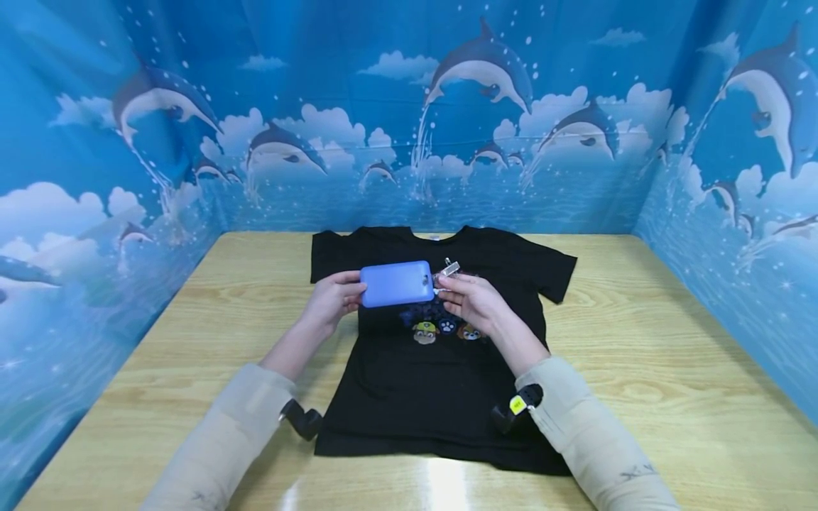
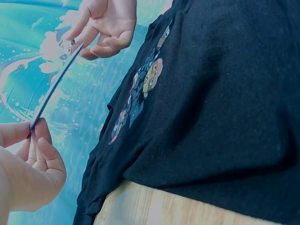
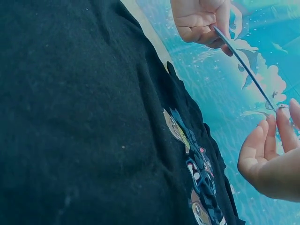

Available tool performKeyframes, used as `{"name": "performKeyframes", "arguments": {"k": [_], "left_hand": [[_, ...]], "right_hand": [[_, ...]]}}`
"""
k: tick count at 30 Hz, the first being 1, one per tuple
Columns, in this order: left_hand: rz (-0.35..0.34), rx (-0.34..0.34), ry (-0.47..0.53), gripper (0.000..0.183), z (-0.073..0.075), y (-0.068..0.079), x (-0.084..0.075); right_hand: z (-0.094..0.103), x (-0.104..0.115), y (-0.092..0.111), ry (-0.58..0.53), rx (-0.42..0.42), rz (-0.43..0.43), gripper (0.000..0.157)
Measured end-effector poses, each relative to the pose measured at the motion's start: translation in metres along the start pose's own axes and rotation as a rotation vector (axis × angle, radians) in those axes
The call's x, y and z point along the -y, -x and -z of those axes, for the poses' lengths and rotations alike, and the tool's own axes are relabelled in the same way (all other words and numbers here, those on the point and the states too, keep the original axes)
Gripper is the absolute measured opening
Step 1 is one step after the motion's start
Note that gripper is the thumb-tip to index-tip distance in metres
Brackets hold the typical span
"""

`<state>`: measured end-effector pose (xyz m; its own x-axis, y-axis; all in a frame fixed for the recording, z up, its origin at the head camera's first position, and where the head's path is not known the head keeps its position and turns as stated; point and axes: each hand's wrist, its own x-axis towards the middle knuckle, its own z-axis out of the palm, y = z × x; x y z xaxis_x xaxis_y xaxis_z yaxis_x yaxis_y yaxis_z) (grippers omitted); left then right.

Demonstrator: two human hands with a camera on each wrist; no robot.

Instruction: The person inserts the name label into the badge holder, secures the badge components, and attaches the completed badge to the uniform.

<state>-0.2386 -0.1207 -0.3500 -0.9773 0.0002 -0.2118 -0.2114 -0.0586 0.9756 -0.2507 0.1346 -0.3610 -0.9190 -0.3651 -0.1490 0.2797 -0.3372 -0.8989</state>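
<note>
A flat blue badge holder (image 1: 396, 284) with rounded corners is held up over a black T-shirt (image 1: 434, 404). My left hand (image 1: 332, 299) pinches its left end between thumb and fingers. At the other end a small metal clip (image 1: 450, 269) sticks up by the slot, and my right hand (image 1: 473, 301) pinches the holder's clip end there. Both wrist views show the badge holder (image 2: 57, 86) edge-on as a thin line between the two hands. The shirt lies spread out, with cartoon faces (image 1: 424, 332) printed on its chest.
A light wooden table (image 1: 639, 369) carries the shirt. Blue curtains with dolphins (image 1: 358, 142) enclose its back and both sides. Black wrist cameras (image 1: 302, 419) are strapped over the light sleeves.
</note>
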Motion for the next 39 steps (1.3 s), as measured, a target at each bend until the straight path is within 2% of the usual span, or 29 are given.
{"name": "performKeyframes", "arguments": {"k": [3, 6, 7, 10, 18, 23, 32, 39], "left_hand": [[-0.006, 0.004, 0.016, 0.038, 0.000, 0.000, 0.000], [-0.003, 0.002, 0.021, 0.038, -0.001, 0.000, -0.001], [0.000, 0.001, 0.015, 0.038, -0.001, 0.000, -0.001], [0.006, -0.002, -0.004, 0.038, -0.002, 0.001, 0.000], [-0.002, -0.014, -0.038, 0.036, -0.004, 0.002, 0.001], [-0.008, -0.010, -0.059, 0.034, -0.004, 0.002, 0.002], [-0.039, 0.076, -0.089, 0.015, -0.003, 0.007, 0.006], [-0.038, 0.183, -0.136, 0.008, -0.004, 0.011, 0.011]], "right_hand": [[-0.001, -0.001, 0.000, 0.010, 0.001, 0.011, 0.010], [-0.003, -0.001, -0.001, 0.012, -0.030, -0.009, 0.012], [-0.011, 0.003, 0.004, 0.030, -0.070, -0.024, 0.013], [-0.014, 0.003, 0.003, 0.028, -0.092, -0.038, 0.014], [-0.020, 0.006, 0.003, 0.023, -0.107, -0.020, 0.017], [-0.024, 0.008, 0.004, 0.048, -0.155, 0.001, 0.014], [-0.030, 0.014, 0.005, 0.153, -0.259, 0.073, 0.010], [-0.033, 0.021, 0.006, 0.301, -0.310, 0.131, 0.031]]}}
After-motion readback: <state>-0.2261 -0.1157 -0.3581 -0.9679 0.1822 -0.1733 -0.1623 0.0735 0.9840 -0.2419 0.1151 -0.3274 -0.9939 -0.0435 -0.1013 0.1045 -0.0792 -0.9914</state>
